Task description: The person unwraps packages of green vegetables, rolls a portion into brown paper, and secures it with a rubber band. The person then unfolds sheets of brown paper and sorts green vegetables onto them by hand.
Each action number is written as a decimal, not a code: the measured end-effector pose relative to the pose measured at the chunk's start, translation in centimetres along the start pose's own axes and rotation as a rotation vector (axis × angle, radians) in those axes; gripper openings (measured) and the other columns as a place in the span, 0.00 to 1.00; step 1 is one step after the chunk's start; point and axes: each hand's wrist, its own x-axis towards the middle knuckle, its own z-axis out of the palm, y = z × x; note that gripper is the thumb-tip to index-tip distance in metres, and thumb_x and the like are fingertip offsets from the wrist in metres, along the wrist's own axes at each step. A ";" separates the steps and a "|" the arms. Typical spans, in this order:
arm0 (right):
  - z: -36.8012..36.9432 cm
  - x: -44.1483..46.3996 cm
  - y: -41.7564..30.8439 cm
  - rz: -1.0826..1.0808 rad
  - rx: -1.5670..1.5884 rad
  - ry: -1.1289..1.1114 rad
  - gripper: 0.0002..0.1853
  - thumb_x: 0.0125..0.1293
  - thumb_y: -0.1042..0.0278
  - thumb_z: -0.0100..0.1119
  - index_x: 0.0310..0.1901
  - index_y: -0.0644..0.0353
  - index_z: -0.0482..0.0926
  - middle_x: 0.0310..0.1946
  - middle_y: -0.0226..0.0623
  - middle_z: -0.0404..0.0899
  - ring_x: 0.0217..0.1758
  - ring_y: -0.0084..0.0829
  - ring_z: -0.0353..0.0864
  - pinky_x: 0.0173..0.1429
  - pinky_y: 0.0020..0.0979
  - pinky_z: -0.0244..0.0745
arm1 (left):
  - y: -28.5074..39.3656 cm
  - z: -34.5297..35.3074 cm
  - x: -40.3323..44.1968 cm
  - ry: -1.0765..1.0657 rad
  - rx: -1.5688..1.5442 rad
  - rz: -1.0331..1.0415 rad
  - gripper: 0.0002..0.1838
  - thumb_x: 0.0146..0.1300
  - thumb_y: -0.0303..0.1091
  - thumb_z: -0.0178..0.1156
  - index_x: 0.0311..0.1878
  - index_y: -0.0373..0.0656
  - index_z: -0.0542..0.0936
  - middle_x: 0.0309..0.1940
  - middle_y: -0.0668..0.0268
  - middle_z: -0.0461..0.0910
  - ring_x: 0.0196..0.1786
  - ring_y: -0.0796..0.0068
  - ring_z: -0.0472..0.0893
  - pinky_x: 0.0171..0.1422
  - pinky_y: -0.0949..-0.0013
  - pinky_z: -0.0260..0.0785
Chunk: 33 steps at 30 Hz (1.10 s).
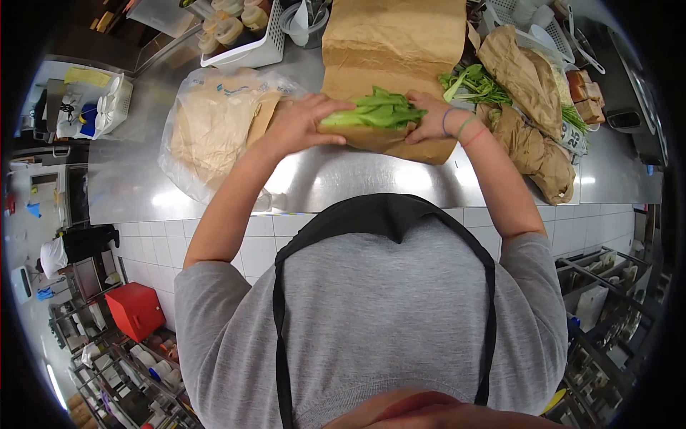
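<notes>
A bunch of leafy greens (382, 111) with pale stalks lies on a long sheet of brown paper (393, 43), whose near part (400, 145) comes up along the bunch's front side. My left hand (309, 125) grips the pale stalk end, fingers over the top and thumb toward me. At the leafy end, my right hand (434, 119) is closed around the greens and the paper's edge, with its fingertips partly hidden. Left of my left hand sits a clear plastic bag (214, 129) of folded brown paper. More loose greens (477, 86) rest just beyond my right hand.
Crumpled brown paper bundles (532, 146) crowd the right of the steel counter (314, 182). Behind stands a white basket (261, 53) of sauce bottles, with a tub of utensils (305, 28) beside it. A red box (136, 311) is at lower left.
</notes>
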 end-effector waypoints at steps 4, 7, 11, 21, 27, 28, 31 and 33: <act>0.2 -4.4 -6.5 0.059 -0.126 0.231 0.43 0.41 0.56 0.72 0.63 0.53 0.65 0.55 0.37 0.68 0.60 0.41 0.65 0.60 0.43 0.65 | 0.7 3.6 -4.2 0.152 0.168 0.134 0.35 0.44 0.32 0.69 0.61 0.62 0.73 0.55 0.63 0.73 0.62 0.57 0.68 0.65 0.58 0.64; 3.0 -6.2 -8.8 0.000 -0.234 0.492 0.46 0.39 0.68 0.70 0.66 0.45 0.64 0.57 0.32 0.68 0.61 0.35 0.65 0.66 0.44 0.55 | 0.6 6.7 -7.7 0.200 0.161 0.142 0.35 0.41 0.28 0.69 0.58 0.63 0.75 0.62 0.65 0.68 0.66 0.51 0.64 0.70 0.54 0.59; 6.3 -7.7 -8.8 -0.047 -0.304 0.604 0.53 0.35 0.70 0.72 0.69 0.43 0.59 0.65 0.29 0.62 0.67 0.36 0.60 0.70 0.47 0.50 | 1.8 9.0 -9.6 0.237 0.110 0.108 0.30 0.44 0.34 0.72 0.55 0.62 0.77 0.65 0.66 0.66 0.69 0.46 0.60 0.72 0.51 0.55; 4.4 -10.3 -9.8 -0.074 -0.173 0.321 0.50 0.41 0.66 0.72 0.70 0.43 0.58 0.65 0.29 0.61 0.67 0.36 0.60 0.71 0.55 0.49 | 0.8 6.7 -6.5 0.795 -0.276 -0.294 0.23 0.57 0.30 0.63 0.57 0.42 0.72 0.58 0.57 0.71 0.60 0.56 0.71 0.63 0.58 0.61; 1.4 -10.5 -7.8 -0.185 0.342 0.440 0.29 0.58 0.64 0.63 0.63 0.54 0.70 0.53 0.42 0.75 0.59 0.42 0.70 0.66 0.40 0.61 | -1.8 5.7 -5.3 0.459 -0.740 -0.389 0.24 0.59 0.23 0.62 0.60 0.39 0.71 0.49 0.67 0.75 0.50 0.79 0.73 0.51 0.79 0.68; 0.8 -10.2 -7.6 -0.178 0.342 0.445 0.29 0.58 0.64 0.63 0.63 0.54 0.70 0.53 0.42 0.75 0.59 0.42 0.70 0.66 0.40 0.61 | -1.5 4.7 -5.2 0.453 -0.741 -0.384 0.24 0.59 0.23 0.62 0.60 0.39 0.71 0.49 0.67 0.75 0.50 0.79 0.73 0.51 0.79 0.68; -1.0 -9.1 -7.7 -0.217 0.308 0.584 0.24 0.59 0.67 0.62 0.58 0.58 0.73 0.50 0.41 0.76 0.51 0.39 0.76 0.57 0.33 0.70 | -0.5 1.4 -4.7 0.437 -0.866 -0.335 0.23 0.59 0.20 0.61 0.58 0.38 0.72 0.39 0.71 0.71 0.44 0.85 0.72 0.49 0.78 0.70; -2.4 -8.2 -9.5 -0.199 0.368 0.523 0.25 0.59 0.68 0.63 0.59 0.59 0.73 0.49 0.39 0.76 0.49 0.36 0.77 0.55 0.33 0.71 | 1.3 -0.9 -3.8 0.364 -0.815 -0.339 0.22 0.59 0.19 0.60 0.58 0.37 0.72 0.39 0.71 0.71 0.43 0.85 0.72 0.49 0.78 0.70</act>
